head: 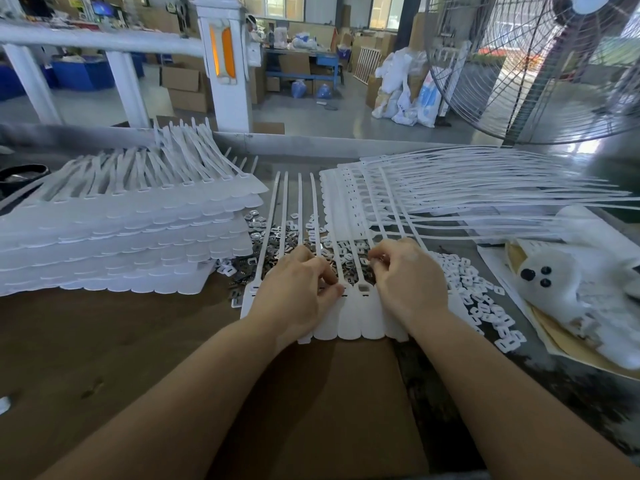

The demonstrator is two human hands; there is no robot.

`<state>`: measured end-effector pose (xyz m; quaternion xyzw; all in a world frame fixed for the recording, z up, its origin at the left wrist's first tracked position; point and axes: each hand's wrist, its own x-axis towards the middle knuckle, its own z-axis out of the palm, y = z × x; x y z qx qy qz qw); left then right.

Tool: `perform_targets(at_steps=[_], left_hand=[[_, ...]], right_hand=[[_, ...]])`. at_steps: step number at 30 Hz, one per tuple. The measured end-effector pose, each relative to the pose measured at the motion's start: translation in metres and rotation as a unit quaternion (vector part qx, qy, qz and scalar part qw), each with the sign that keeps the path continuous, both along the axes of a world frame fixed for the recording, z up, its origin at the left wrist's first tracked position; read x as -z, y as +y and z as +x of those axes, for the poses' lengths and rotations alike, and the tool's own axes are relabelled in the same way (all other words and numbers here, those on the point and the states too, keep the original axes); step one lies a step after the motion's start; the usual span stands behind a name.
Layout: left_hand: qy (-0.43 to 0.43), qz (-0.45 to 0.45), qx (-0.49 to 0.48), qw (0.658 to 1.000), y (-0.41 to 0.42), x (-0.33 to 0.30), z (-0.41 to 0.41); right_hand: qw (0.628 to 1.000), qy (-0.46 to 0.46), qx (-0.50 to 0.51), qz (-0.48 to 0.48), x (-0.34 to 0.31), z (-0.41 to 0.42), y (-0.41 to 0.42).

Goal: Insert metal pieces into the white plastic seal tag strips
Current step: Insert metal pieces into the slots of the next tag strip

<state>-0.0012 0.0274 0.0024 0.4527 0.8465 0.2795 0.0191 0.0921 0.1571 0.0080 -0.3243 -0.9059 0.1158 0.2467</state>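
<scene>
The counter (104,358) is brown and takes the whole lower part of the view. A large fan (540,64) stands behind its far right corner. On the left side of the counter there is a big stack (114,233) of white seal strips, lying in layers with their thin tails pointing to the far edge. A second spread of strips (467,192) lies at the far right, with long tails going toward the right edge. A white bag (581,282) rests on paper near the right edge.

In the middle of the counter, one strip row (360,317) lies flat with its wide tags toward the near edge and its tails pointing away. Beyond it and partly under the tails is a heap of metal pieces (256,271), and a heap of small white clips (485,299) is spread just to the right.

The left hand (298,292) rests on the left part of the strip row, with its fingers curled and pressing on the tag heads. The right hand (405,282) is over the right part of the row; its fingers are curled tight together near a tag slot and seem to pinch something small, but I cannot tell what it is.
</scene>
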Motion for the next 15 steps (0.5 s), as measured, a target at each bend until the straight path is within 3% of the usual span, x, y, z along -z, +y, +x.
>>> perform_targets(at_steps=[8,15], left_hand=[[0.008,0.014,-0.027,0.999,0.0022,0.0014,0.0038],[0.037,0.022,-0.040,0.998,0.0021,0.0054,0.0083]], right_hand=[[0.998,-0.063,0.002,-0.007,-0.0048,-0.0118,0.0032],[1.000,-0.022,-0.003,0.012,0.0000,-0.0099,0.0009]])
